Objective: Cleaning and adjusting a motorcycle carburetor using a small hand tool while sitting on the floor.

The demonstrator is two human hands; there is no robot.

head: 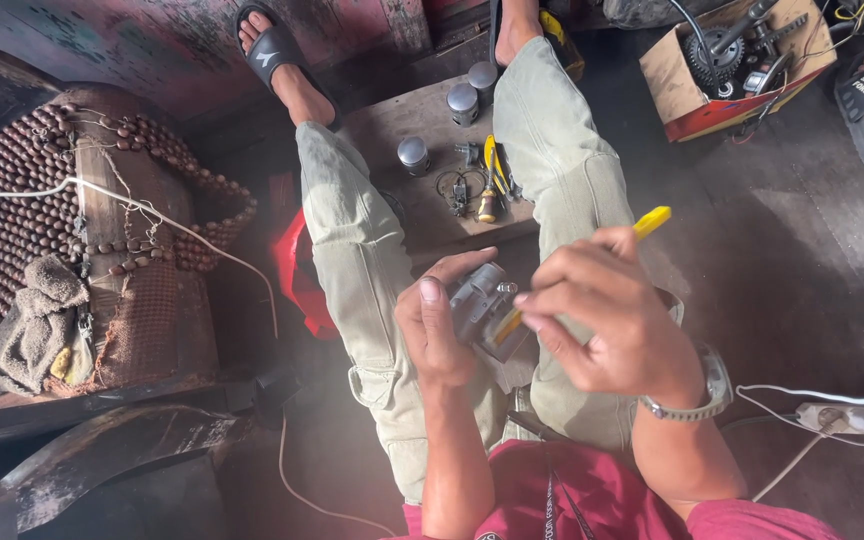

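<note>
Half-hidden grey metal part [479, 303] under fingers [430, 322]

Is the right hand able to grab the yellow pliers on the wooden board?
Probably not right away: the right hand already holds a yellow-handled tool. The pliers lie uncovered on the board between the knees, so nothing blocks them.

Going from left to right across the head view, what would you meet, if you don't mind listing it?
Grey rag → wooden bead mat → red cloth → left hand holding a grey metal part → right hand with a yellow tool → cardboard box of parts → white power strip.
</note>
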